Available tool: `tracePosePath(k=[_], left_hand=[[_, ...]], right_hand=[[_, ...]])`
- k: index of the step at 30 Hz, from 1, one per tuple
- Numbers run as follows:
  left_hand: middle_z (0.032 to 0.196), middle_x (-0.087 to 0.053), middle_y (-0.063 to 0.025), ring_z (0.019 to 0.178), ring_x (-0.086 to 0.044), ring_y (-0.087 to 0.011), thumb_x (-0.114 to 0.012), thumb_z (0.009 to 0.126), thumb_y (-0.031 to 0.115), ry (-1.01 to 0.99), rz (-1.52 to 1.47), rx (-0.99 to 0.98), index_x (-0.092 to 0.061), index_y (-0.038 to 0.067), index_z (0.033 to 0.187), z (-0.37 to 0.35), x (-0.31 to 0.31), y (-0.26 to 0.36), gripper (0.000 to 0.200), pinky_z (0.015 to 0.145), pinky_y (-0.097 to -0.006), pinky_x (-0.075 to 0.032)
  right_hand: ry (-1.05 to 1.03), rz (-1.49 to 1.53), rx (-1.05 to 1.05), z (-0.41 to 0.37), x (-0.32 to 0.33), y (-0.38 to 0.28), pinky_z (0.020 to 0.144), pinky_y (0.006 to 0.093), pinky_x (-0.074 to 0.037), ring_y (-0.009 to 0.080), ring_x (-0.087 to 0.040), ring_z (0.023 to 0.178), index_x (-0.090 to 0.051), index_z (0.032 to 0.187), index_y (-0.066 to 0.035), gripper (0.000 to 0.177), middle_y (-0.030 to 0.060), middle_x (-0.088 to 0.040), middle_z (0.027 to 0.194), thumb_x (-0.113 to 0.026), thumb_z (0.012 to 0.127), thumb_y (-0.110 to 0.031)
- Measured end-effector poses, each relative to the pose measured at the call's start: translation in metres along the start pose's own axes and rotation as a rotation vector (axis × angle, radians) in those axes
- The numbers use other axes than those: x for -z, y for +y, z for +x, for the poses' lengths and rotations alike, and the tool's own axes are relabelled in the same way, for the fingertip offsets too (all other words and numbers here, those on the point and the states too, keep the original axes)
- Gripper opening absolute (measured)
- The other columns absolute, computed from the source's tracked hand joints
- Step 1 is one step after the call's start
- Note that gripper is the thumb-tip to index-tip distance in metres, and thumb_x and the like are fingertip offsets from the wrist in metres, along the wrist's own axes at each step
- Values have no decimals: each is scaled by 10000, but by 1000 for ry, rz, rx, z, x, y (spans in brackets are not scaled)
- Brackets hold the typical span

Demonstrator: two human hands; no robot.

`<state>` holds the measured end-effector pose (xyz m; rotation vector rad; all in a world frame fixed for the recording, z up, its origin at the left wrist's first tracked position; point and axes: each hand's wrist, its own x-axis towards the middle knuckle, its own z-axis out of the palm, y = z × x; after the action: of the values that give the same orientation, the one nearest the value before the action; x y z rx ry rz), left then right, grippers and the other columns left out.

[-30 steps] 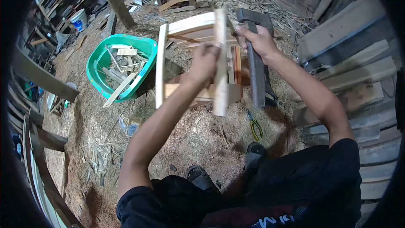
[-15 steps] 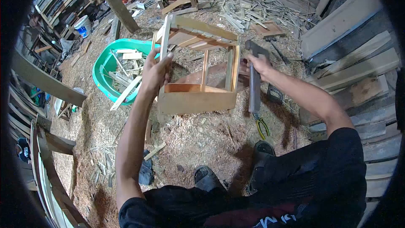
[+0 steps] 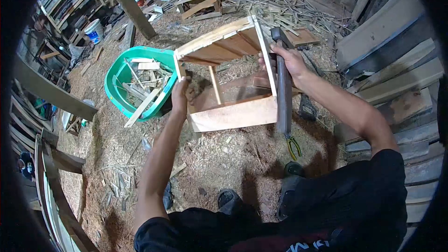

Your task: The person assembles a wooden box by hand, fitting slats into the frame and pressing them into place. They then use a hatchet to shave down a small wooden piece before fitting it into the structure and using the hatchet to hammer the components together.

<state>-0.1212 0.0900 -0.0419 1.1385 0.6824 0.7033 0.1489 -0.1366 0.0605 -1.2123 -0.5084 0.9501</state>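
Observation:
A small box-like wooden frame with a slatted top is held up in front of me, tilted. My left hand is closed around its left upright. In my right hand is a dark hammer, its head at the top and its thick handle pointing down. This hammer lies alongside the frame's right edge. Some right-hand fingertips show behind the frame's right upright, and they seem to touch it. Below the handle's end, pliers with yellow-green grips lie on the ground.
A green tub of wood scraps stands at left. Wooden posts rise near it. A pile of thin offcuts lies at the back, and stacked boards line the right side. Sawdust covers the ground around my feet.
The wooden frame has turned and shifted right, so its right edge now meets the hammer. My left hand moved lower and right with it. My right hand has come up beside the frame.

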Motion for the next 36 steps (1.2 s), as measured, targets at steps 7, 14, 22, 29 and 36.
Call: tracePosePath(k=[7, 14, 22, 29, 36], left_hand=[[842, -582, -78, 717, -565, -163, -370, 1039, 471, -86, 368, 131, -565, 54, 1096, 59, -15, -54, 464, 634, -315, -458], [1167, -648, -173, 1025, -658, -258, -380, 1036, 375, -325, -85, 282, -536, 0, 1288, 11, -93, 5, 478, 926, -383, -528], [877, -671, -92, 647, -633, -154, -477, 994, 202, -197, -51, 256, -628, -10, 1114, -12, -109, 13, 286, 569, -299, -503], [882, -694, -144, 719, -705, -223, -569, 966, 261, -291, 126, 321, -616, -49, 1072, -3, -94, 2, 331, 665, -355, -601], [855, -703, -148, 678, -699, -209, -646, 914, 164, -274, 67, 314, -653, -66, 1011, -30, -106, 13, 249, 611, -338, -586]], right_hand=[[64, -79, 25, -7, -39, -6, 546, 327, -551, 151, -625, 586, -644, 904, -16, 191, 81, -653, 766, -722, 835, -177], [109, -238, 47, 32, -81, 46, 560, 346, -576, 235, -668, 629, -649, 935, 51, 208, 155, -679, 769, -649, 811, -116], [171, -335, 43, 54, -68, 64, 556, 345, -551, 192, -664, 612, -674, 868, 53, 191, 132, -685, 772, -684, 811, -128], [158, -398, -25, 70, -46, 85, 530, 389, -555, 227, -656, 610, -640, 856, 63, 288, 131, -656, 772, -749, 743, -178], [128, -264, -101, 48, -60, 72, 465, 411, -587, 250, -649, 568, -617, 896, 63, 241, 131, -618, 762, -729, 820, -136]])
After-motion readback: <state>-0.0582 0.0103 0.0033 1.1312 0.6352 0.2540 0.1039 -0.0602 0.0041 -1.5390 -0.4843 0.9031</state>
